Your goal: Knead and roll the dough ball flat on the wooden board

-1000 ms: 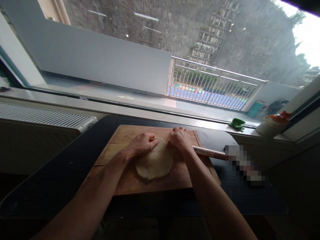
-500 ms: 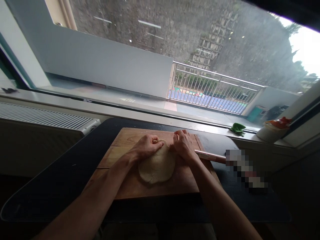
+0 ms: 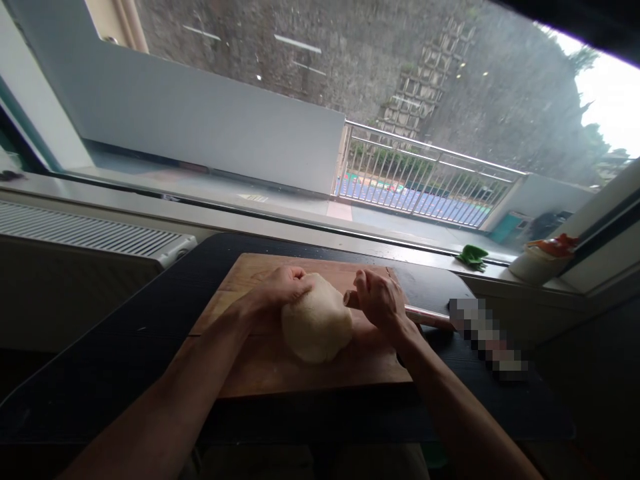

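Note:
A flattened round of pale dough (image 3: 318, 325) lies on the wooden board (image 3: 270, 380). My left hand (image 3: 287, 285) is closed on the dough's upper left edge, thumb on top and the other fingers mostly hidden. To the right of the dough, my right hand (image 3: 381, 297) is curled around a wooden rolling pin (image 3: 425, 316). One end of the pin sticks out past my fingers toward the dough; the other side runs off to the right over the board's edge. The right hand is apart from the dough.
The board sits on a dark table (image 3: 125, 347) below a window. A ribbed radiator (image 3: 90, 230) stands at the left. On the sill are a green crumpled item (image 3: 471, 257) and a pale pot (image 3: 535, 272) with something orange on top. A blurred patch covers something at the right.
My right hand has moved right, away from the dough's top edge, and the rolling pin has shifted slightly. My left hand has drawn a little left, and the dough looks wider at its top.

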`<state>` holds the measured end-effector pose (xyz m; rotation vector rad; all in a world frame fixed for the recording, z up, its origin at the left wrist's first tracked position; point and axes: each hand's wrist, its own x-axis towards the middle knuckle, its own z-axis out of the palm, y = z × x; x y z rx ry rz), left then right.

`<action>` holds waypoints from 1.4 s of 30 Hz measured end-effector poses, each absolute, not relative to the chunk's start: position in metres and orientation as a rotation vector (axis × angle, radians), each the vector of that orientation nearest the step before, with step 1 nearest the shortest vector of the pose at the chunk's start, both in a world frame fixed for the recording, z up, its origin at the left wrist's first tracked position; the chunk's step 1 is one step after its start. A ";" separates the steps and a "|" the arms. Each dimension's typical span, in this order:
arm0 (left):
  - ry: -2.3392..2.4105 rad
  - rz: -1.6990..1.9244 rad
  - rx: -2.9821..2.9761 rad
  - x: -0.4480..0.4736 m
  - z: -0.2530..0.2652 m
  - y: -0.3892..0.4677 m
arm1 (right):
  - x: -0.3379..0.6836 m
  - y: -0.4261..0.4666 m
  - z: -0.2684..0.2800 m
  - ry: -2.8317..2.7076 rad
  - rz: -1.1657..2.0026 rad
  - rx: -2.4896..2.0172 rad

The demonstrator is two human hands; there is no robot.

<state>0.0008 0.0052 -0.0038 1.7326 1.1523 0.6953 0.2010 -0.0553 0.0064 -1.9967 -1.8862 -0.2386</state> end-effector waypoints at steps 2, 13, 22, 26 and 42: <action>1.161 0.616 1.752 0.000 -0.005 0.004 | 0.198 -0.058 0.003 -1.925 -0.135 -2.028; 1.117 0.689 1.941 0.011 -0.007 -0.001 | 0.192 0.001 -0.004 -1.958 0.160 -2.029; 1.233 0.783 2.179 0.015 -0.016 0.003 | 0.183 -0.059 -0.019 -1.967 -0.148 -1.881; 1.245 0.755 2.217 0.015 -0.017 0.003 | 0.188 -0.037 -0.018 -1.964 -0.045 -1.912; 1.272 0.754 2.206 0.016 -0.015 0.002 | 0.186 -0.056 -0.019 -1.935 -0.104 -1.811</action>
